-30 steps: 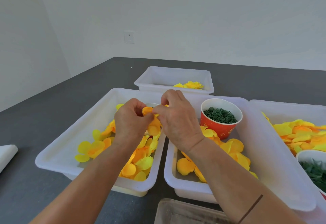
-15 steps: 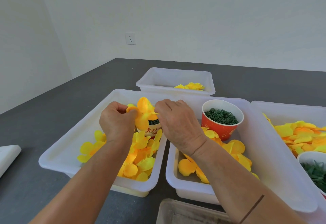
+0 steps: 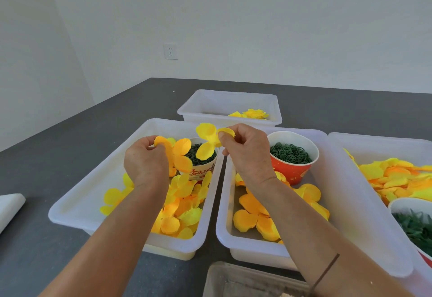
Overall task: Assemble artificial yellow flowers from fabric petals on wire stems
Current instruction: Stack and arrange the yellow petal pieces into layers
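Note:
My left hand (image 3: 145, 161) pinches an orange-yellow fabric petal piece (image 3: 180, 154) above the left white tray (image 3: 77, 205). Just to its right, my right hand (image 3: 245, 149) pinches a paler yellow petal piece (image 3: 207, 139), held a little higher. The two pieces hang apart over a paper cup of dark green parts (image 3: 202, 159). Loose yellow and orange petals (image 3: 182, 201) fill the left tray, and more petals (image 3: 254, 215) lie in the middle tray (image 3: 224, 222). No wire stem shows in either hand.
A red cup of green rings (image 3: 292, 154) stands in the middle tray. A far tray (image 3: 205, 105) holds a finished yellow flower (image 3: 253, 113). At the right, another tray (image 3: 378, 226) holds petals and a cup of green pieces (image 3: 416, 224). A grey container (image 3: 245, 280) sits at the near edge.
My hands have drawn apart: the single bunch of petals held between them is now two pieces, one in each hand. The right hand has lifted slightly.

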